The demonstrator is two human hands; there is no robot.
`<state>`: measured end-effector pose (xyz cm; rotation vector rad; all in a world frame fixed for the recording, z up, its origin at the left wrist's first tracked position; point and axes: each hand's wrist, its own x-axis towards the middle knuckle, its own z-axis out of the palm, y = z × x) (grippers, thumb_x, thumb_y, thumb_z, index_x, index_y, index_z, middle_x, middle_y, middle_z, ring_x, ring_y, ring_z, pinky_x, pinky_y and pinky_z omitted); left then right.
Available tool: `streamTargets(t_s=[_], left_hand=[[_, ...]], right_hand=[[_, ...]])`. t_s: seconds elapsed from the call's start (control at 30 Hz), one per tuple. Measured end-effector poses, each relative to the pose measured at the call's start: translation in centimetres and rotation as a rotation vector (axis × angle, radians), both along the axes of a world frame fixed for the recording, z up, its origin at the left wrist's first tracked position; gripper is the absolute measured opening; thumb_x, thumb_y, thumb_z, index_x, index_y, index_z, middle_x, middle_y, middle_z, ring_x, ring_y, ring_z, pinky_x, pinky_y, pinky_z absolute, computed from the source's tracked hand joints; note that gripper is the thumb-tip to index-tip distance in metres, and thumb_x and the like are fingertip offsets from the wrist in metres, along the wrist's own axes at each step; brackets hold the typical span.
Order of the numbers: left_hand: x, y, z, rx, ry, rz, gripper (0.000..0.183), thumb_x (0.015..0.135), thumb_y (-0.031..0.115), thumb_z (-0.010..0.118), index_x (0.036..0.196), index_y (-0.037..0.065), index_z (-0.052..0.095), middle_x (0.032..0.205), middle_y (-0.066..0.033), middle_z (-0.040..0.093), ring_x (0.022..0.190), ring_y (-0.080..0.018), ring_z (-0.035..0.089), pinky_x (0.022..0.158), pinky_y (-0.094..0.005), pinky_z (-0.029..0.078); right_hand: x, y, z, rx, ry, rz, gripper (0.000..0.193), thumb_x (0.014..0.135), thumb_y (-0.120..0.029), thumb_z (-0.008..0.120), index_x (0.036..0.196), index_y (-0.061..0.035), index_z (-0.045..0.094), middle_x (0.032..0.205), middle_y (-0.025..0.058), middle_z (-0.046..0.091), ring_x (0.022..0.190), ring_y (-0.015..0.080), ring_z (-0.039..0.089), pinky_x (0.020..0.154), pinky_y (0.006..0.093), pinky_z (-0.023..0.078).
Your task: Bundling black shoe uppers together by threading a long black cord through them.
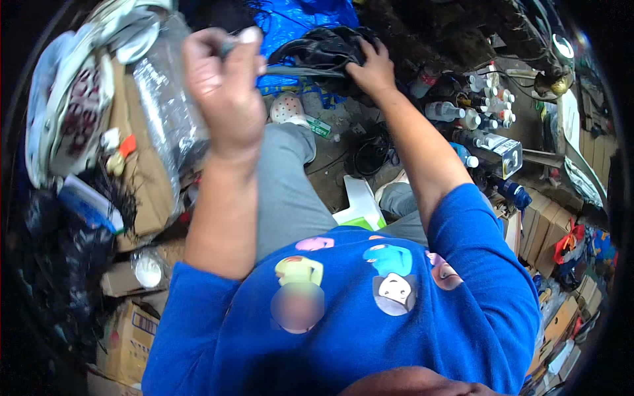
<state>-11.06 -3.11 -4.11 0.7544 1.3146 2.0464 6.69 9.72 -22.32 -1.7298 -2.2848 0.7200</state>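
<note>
My left hand [228,92] is raised at the upper left, above my knee. Its fingers are closed in a pinch, slightly blurred, around a small dark thing [228,47] too unclear to name. Farther right, my right hand [374,71] grips the near side of a black plastic bag [317,53], thumb and fingers over its crumpled edge. The bag lies against a bright blue plastic sheet [290,23]. What the bag contains is hidden.
Plastic bottles [446,111] stand and lie in a cluster right of my forearm, beside a small box [505,158]. Flattened cardboard [145,191] and a clear plastic wrap [165,92] lie on the left. A white and green stool [362,201] shows between my legs.
</note>
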Motion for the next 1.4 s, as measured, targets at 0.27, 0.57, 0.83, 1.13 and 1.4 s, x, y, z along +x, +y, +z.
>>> streamTargets(t_s=[0.27,0.57,0.83,1.13,1.4], left_hand=[[-4.5,-0.9,-1.0,-0.151,0.124,-0.046,0.003,0.086,0.008,0.042,0.084,0.007,0.04,0.058,-0.0001,0.032,0.052,-0.0092,0.03,0.058,-0.0273,0.033],[-3.6,0.0,-2.5,-0.612,0.141,-0.194,0.008,0.085,0.009,0.049,0.083,0.008,0.041,0.061,0.0012,0.035,0.056,-0.0082,0.032,0.066,-0.0271,0.034],[-4.4,-1.0,-2.4,-0.428,0.317,0.109,0.014,0.081,0.003,0.052,0.076,0.009,0.04,0.057,0.0024,0.037,0.049,-0.0052,0.032,0.047,-0.0198,0.028],[-4.0,-2.7,-1.3,-0.13,0.715,0.252,0.014,0.075,0.005,0.055,0.079,0.0,0.043,0.065,-0.008,0.047,0.058,-0.0145,0.047,0.054,-0.0234,0.039],[-0.2,-3.3,0.6,-0.105,1.149,0.236,0.023,0.081,0.015,0.054,0.087,-0.005,0.043,0.079,-0.0129,0.047,0.077,-0.0191,0.044,0.073,-0.0292,0.037]], right_hand=[[-4.3,-0.6,-6.6,-0.033,-0.103,0.096,0.071,0.062,-0.032,0.064,0.128,-0.0317,0.037,0.141,0.0096,0.017,0.12,0.0473,0.023,0.095,0.0558,0.026],[-2.5,-0.3,-11.0,-0.193,-0.296,0.194,0.086,0.063,-0.048,0.065,0.134,-0.0367,0.019,0.144,0.0063,0.007,0.126,0.0478,0.01,0.097,0.062,0.016],[0.9,0.8,-5.1,-0.521,-0.569,0.38,0.091,0.06,-0.055,0.066,0.136,-0.0341,0.019,0.145,0.0067,0.002,0.129,0.044,0.003,0.094,0.0693,0.006],[20.0,3.1,12.0,-0.235,-0.419,0.338,0.049,0.074,-0.041,0.059,0.112,-0.0096,0.055,0.099,0.0116,0.062,0.091,0.0279,0.058,0.079,0.0376,0.045],[49.5,-10.3,13.8,0.049,-0.151,-0.446,0.037,0.075,-0.035,0.058,0.093,-0.0032,0.062,0.081,0.0098,0.063,0.071,0.0187,0.059,0.067,0.0303,0.046]])
